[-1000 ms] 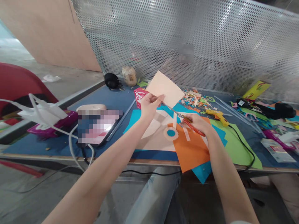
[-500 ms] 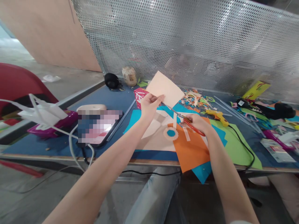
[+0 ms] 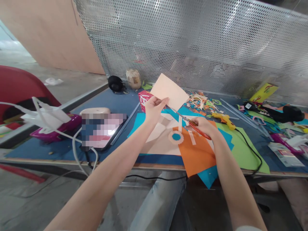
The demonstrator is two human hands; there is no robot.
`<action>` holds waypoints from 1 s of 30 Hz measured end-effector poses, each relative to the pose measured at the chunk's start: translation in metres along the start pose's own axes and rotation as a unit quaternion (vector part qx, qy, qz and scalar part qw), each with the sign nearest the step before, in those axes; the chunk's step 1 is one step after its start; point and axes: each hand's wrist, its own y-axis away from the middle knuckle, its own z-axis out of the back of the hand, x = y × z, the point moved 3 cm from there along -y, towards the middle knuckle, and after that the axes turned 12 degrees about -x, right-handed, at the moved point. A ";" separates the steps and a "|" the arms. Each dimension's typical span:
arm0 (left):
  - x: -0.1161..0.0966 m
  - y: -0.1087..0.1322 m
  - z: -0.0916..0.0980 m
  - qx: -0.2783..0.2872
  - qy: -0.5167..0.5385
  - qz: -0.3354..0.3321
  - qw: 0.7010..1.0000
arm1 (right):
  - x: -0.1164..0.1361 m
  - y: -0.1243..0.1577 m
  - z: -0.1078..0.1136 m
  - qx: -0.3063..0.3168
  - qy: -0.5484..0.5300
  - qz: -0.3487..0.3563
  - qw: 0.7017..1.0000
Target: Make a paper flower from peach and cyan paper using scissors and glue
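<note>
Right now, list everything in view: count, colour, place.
peach sheet: 1, peach, held above table
scissors: 1, orange handles, blades at peach sheet
orange sheet: 1, orange, overhanging table's near edge
green sheet: 1, green, right of orange sheet
rosette: 1, peach with blue centre, on the sheets
glue gun: 1, yellow, right of scissors
paper scraps: many, mixed, by screen
screen: 1, silver, behind table
table: 1, blue, centre
left hand: 1, holds peach sheet
right hand: 1, holds scissors

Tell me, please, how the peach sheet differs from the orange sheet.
The peach sheet is pale and held up by the left hand; the orange sheet is vivid and lies flat on the table. The scissors meet the peach sheet, not the orange sheet. Both are plain paper.
</note>
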 end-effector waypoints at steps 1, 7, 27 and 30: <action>0.000 0.000 0.000 0.000 -0.002 0.001 1.000 | 0.000 0.000 0.000 -0.001 0.000 0.000 1.000; -0.001 0.000 0.000 -0.006 0.006 0.009 1.000 | -0.002 0.000 0.001 -0.004 0.014 -0.006 1.000; 0.002 0.000 0.000 -0.003 -0.005 0.022 1.000 | 0.004 0.002 0.003 0.015 0.036 -0.026 0.999; 0.003 0.002 -0.001 0.002 -0.001 0.025 1.000 | 0.006 0.002 0.004 0.006 0.041 -0.011 0.999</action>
